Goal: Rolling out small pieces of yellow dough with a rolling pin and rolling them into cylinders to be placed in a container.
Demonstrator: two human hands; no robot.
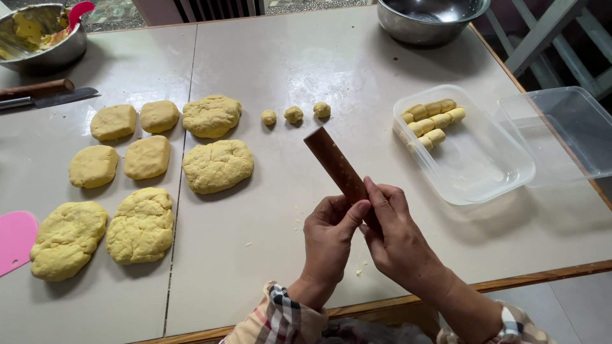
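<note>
The brown wooden stick (pixel 336 165) is held above the worktop (pixel 306 64), slanting up and to the left; its lower end is hidden inside the fingers. The left hand (pixel 329 239) and right hand (pixel 392 229) both close around that lower end, thumbs pressed on its face. Three small dough balls (pixel 294 114) lie just beyond its tip. To the right, a clear plastic container (pixel 484 172) holds short dough rolls (pixel 433 121). Flattened dough portions (pixel 217 165) lie on the left. A metal bowl (pixel 430 19) is cut off at the top edge.
</note>
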